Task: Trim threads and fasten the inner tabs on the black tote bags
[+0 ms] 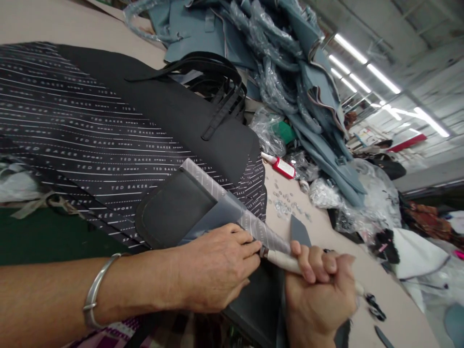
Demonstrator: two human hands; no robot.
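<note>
My left hand (221,270), with a silver bangle at the wrist, has its fingers curled over the edge of a dark grey bag (177,203). A shiny grey striped strip (203,179) and a blue-grey piece lie along that edge. In my right fist (319,290) is a hand tool with a white handle (282,261). Its metal end meets the bag edge beside my left fingertips, and the tip is hidden. Black printed fabric with white lettering (108,145) lies beyond the bag, joined to a plain black panel (152,101).
Black straps (217,87) rest on the panel. Blue-grey bags in plastic wrap (290,72) are piled at the back. A red-and-white bottle (282,167) and several small metal rings (284,205) lie on the beige table (395,299), near a grey offcut (299,230).
</note>
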